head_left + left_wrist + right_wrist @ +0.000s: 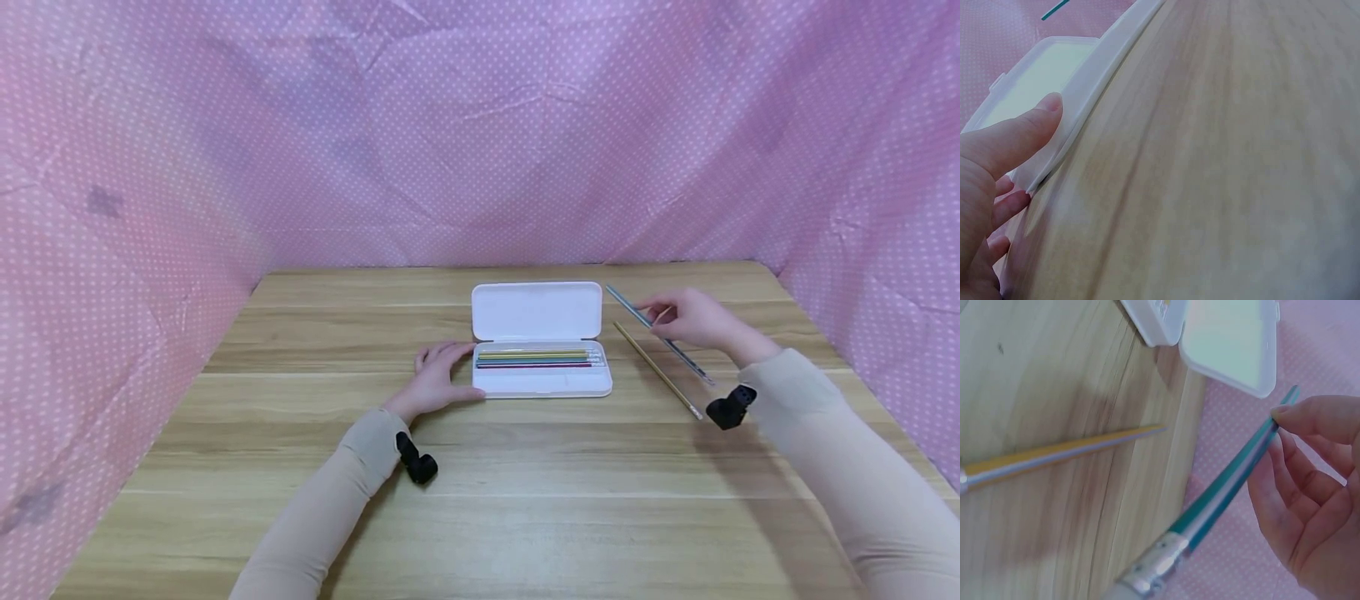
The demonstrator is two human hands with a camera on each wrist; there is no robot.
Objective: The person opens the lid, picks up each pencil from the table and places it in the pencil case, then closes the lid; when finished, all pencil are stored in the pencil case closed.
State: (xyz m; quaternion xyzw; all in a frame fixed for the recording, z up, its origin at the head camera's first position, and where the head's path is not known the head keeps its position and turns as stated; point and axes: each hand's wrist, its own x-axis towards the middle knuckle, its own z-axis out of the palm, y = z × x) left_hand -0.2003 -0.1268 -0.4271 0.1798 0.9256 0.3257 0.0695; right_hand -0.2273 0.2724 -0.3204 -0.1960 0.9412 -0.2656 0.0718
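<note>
A white pencil case lies on the table with its lid raised at the back. Several pencils, yellow, green and red, lie side by side in its rear part. My left hand holds the case's left end, its thumb along the front corner and its fingers at the side. To the right of the case, my right hand pinches a green pencil between thumb and fingertips. That pencil is raised and slanted, with its metal eraser end towards me. Below it, a yellow pencil lies on the table.
The wooden table runs back to a pink dotted cloth that hangs behind it and at both sides. Each sleeve carries a small black wrist camera.
</note>
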